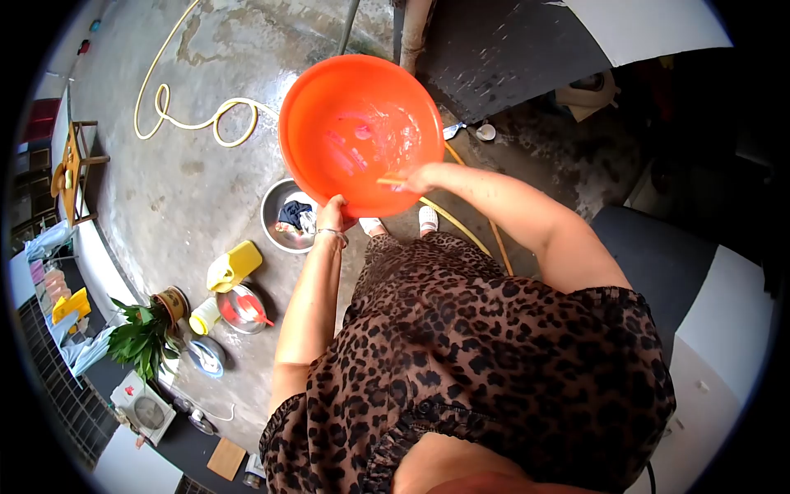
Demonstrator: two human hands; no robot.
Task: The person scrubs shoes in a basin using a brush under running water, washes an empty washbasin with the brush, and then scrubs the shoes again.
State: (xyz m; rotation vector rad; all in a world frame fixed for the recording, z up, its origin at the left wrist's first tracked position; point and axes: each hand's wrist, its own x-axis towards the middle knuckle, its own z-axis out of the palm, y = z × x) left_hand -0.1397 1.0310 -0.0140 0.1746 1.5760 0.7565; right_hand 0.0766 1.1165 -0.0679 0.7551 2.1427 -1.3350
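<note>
A large orange plastic basin (309, 107) is held up in front of me, tilted so its inside shows, with some water in it. My left hand (332, 216) grips the near rim, thumb over the edge. Over the basin's near right side, my right hand (418, 178) is closed around a thin yellow-orange piece (388, 181) that looks like the end of a hose. Its fingers are partly blurred. Below left of the basin, a metal bowl (270, 216) on the floor holds dark and white cloth (295, 216).
A yellow hose (164, 115) coils on the wet concrete floor (206, 173). More hose (457, 224) runs beside my feet. To the left stand a yellow jug (234, 265), a red strainer-like item (245, 308), a potted plant (140, 337) and a wooden table (76, 173).
</note>
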